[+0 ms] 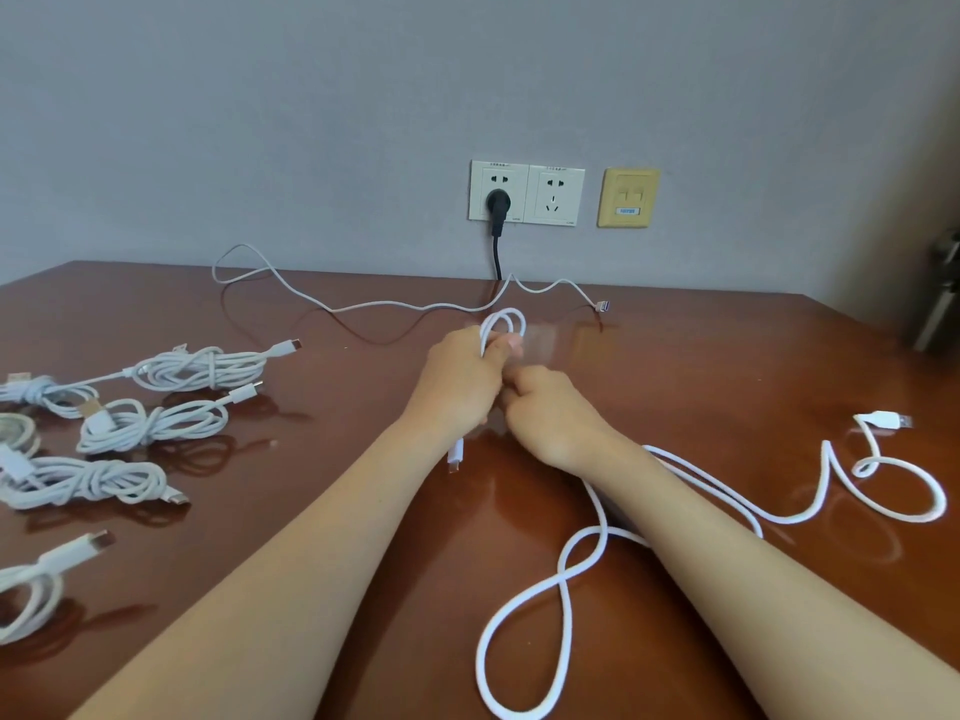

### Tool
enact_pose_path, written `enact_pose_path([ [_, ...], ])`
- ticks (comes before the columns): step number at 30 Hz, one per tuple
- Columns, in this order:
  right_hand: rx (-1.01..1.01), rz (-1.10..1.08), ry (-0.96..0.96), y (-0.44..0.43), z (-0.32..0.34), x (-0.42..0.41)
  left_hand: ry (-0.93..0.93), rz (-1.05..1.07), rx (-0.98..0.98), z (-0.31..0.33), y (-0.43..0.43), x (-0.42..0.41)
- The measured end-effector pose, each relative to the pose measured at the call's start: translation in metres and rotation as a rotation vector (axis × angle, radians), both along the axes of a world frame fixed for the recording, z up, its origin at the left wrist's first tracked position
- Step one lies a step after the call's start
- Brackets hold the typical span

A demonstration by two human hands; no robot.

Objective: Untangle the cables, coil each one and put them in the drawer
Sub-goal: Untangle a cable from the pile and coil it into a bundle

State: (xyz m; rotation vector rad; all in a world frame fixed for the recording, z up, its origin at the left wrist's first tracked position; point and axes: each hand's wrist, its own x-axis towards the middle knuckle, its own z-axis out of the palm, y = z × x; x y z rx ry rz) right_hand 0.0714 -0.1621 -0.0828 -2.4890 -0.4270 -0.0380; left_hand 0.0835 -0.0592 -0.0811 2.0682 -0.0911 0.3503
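Note:
My left hand (462,379) grips a small coil of a thick white cable (566,558); the loops stick out above its fingers, and one plug hangs below the hand. Close beside it, my right hand (550,415) pinches the same cable. The rest of that cable runs under my right forearm and lies in loose loops on the brown table (332,491), ending in a USB plug (885,420) at the right. Several coiled white cables (150,426) lie at the left. A thin white cable (374,305) lies uncoiled along the back. No drawer is visible.
Wall sockets (527,192) sit above the table's far edge, with a black plug and cord in the left one. A yellow network plate (628,197) is to their right. A metal object (943,298) stands off the table's right edge.

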Motion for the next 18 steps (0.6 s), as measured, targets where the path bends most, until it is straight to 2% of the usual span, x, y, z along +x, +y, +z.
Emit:
enact_pose_path([
  [4, -0.210, 0.003, -0.090, 0.005, 0.002, -0.010, 0.004, 0.044, 0.331, -0.002, 0.004, 0.002],
  [7, -0.228, -0.016, -0.162, 0.008, 0.001, -0.014, -0.007, 0.101, 0.527, -0.003, 0.006, 0.005],
  [9, -0.230, -0.026, -0.198, 0.009, -0.002, -0.011, 0.003, 0.134, 0.562, -0.006, 0.009, 0.008],
  [11, -0.212, -0.028, -0.223, 0.009, -0.003, -0.008, 0.011, 0.141, 0.503, -0.007, 0.009, 0.008],
  [13, -0.169, -0.023, -0.221, 0.008, -0.004, -0.006, 0.016, 0.119, 0.361, -0.006, 0.007, 0.005],
  [15, -0.155, -0.024, -0.209, 0.006, -0.005, -0.003, 0.067, 0.088, 0.140, -0.006, 0.004, 0.007],
  [18, -0.152, -0.022, -0.188, 0.004, -0.007, 0.001, 0.225, 0.071, -0.337, -0.010, 0.007, 0.013],
])
